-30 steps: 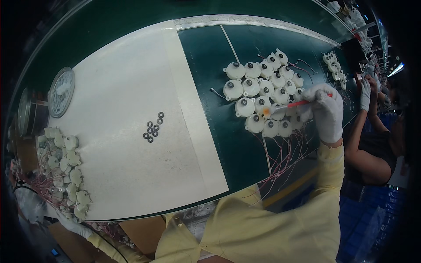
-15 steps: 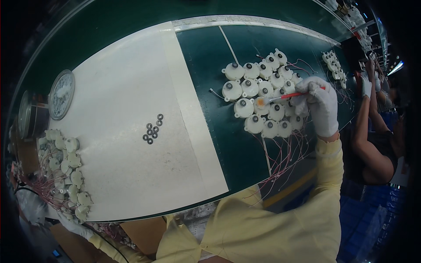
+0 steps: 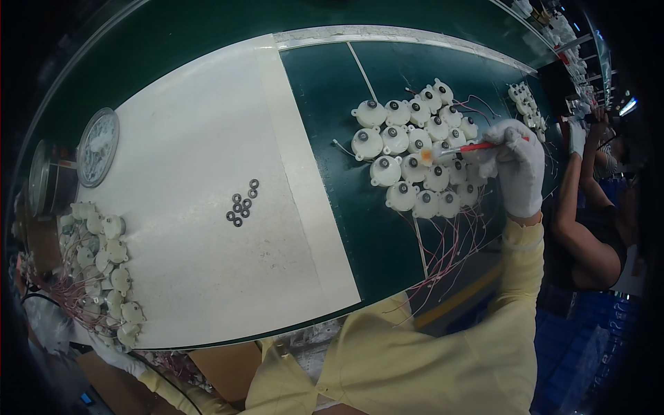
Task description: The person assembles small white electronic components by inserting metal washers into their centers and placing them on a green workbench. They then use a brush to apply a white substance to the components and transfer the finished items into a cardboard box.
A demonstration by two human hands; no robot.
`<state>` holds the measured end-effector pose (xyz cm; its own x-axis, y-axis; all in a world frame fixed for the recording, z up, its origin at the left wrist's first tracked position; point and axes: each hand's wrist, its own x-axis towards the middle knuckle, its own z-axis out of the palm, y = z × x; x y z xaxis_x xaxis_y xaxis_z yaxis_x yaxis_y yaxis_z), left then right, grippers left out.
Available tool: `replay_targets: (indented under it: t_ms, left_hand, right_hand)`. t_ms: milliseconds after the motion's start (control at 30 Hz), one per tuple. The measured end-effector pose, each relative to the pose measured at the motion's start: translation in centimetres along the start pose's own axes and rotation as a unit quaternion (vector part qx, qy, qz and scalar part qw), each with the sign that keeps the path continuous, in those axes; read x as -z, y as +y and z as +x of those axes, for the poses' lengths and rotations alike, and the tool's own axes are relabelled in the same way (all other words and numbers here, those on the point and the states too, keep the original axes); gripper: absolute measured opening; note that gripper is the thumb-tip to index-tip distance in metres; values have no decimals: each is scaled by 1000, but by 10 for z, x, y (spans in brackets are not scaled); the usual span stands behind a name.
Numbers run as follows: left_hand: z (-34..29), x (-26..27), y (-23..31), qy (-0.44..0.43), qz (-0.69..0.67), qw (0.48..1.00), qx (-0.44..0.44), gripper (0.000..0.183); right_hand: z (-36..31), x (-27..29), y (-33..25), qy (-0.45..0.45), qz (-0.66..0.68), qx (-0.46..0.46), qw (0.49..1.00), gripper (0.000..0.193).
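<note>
Green belt (image 3: 325, 83) carries a white mat (image 3: 187, 173) on its left half, with small black washers (image 3: 241, 205) at the mat's middle. Near the belt's right edge sits a cluster of white round motors (image 3: 415, 155) with red wires. Over them the gloved right hand (image 3: 520, 169) has its fingers closed round a red-handled brush (image 3: 460, 149), tip touching a motor. More motors (image 3: 100, 273) crowd the mat's lower left corner, where the gloved left hand (image 3: 117, 356) shows only partly; its grip cannot be told.

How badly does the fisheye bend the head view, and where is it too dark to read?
Head view: the green bench edge bows strongly toward the rim; corners fall to black. The white round motor housings and the white-gloved right hand are evenly lit and sharp; the left hand sits in dim, smeared rim.
</note>
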<state>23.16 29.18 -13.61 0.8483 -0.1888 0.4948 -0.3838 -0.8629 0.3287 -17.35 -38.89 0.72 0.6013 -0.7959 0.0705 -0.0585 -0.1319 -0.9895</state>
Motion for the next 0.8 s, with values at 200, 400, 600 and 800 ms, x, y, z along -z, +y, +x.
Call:
replay_targets:
  t_ms: [200, 400, 600, 800]
  left_hand:
    - [-2, -2, -11, 5, -34, 999, 12, 47]
    - [0, -2, 14, 42, 23, 999, -8, 44]
    - [1, 3, 7, 20, 1, 1000, -8, 45]
    - [-1, -3, 16, 15, -60, 997, 38, 46]
  right_hand:
    - [14, -17, -3, -47, -13, -13, 999, 31]
    - [18, -28, 1, -60, -54, -5, 997, 30]
    - [15, -24, 1, -59, -84, -3, 995, 29]
    - [9, -16, -3, -52, -102, 12, 993, 30]
